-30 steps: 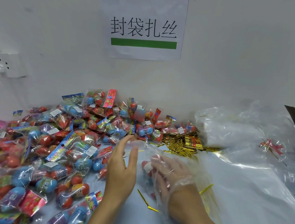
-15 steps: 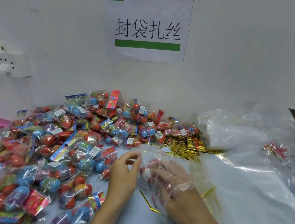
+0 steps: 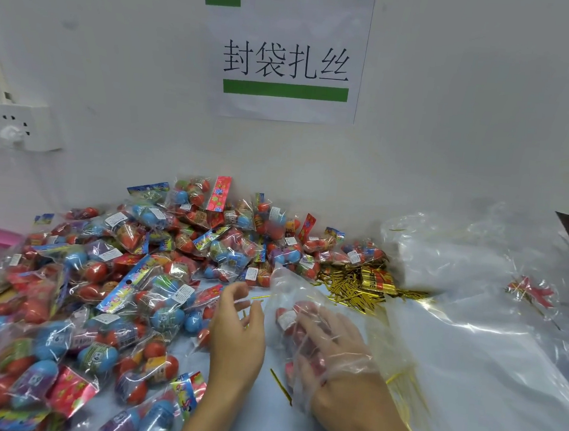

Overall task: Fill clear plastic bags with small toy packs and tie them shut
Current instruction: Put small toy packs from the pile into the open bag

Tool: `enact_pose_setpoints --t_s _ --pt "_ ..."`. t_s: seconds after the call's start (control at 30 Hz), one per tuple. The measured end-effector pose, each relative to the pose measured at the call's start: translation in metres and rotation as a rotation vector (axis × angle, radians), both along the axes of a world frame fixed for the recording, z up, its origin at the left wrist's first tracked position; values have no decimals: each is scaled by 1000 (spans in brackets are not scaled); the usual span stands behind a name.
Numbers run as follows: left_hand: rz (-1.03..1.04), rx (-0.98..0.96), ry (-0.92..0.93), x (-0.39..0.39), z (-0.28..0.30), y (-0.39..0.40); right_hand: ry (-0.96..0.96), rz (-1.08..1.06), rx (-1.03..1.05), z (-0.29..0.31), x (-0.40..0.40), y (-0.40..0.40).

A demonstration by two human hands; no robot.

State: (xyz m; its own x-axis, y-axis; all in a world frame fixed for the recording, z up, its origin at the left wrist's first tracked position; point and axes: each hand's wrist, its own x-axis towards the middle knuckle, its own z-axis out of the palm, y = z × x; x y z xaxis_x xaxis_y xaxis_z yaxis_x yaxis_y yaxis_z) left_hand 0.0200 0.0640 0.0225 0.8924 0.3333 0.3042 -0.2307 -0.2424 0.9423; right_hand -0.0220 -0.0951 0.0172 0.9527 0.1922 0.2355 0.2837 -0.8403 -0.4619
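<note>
Head view, landmark = clear plastic bag [image 3: 306, 306] at centre of the counter [image 3: 499, 423].

Right hand [image 3: 339, 354] is inside the bag, film draped over the knuckles and wrist. Its fingers [image 3: 311, 324] curl over red toy packs [image 3: 287, 318] in the bag; one white label shows through the film.

Left hand [image 3: 236, 335] is just left of the bag, outside it. Fingers loosely curled, thumb and forefinger close together near a thin gold twist tie [image 3: 257, 297] at the bag's mouth. Cannot tell whether they actually pinch the tie or only touch the film.

Left of the bag: large pile of toy packs [image 3: 115, 290], blue and red egg shapes in clear wrappers, running back to the wall.

Behind-right of the bag: heap of gold twist ties [image 3: 356, 287]. One loose tie [image 3: 280, 385] on the counter just in front of the bag, between the wrists.

Right of the bag: stack of empty clear bags [image 3: 478, 266], well apart from the hands.

Above the bag on the wall: paper sign [image 3: 286, 55] with green bars. Far left: wall socket [image 3: 12, 126].
</note>
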Motion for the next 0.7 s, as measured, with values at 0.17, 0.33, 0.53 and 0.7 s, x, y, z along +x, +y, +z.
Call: enact_pose_setpoints --t_s 0.17,0.33,0.53,0.7 --pt "-48 75 213 1 -6 -5 -221 -101 -21 5 2 9" --pt "-172 90 212 -4 -7 -12 -11 -231 103 0 23 8" --pt "-346 -143 150 -9 2 -17 -72 -414 386 9 55 20" --pt "-329 -170 56 -9 3 -16 12 -467 836 7 60 20"
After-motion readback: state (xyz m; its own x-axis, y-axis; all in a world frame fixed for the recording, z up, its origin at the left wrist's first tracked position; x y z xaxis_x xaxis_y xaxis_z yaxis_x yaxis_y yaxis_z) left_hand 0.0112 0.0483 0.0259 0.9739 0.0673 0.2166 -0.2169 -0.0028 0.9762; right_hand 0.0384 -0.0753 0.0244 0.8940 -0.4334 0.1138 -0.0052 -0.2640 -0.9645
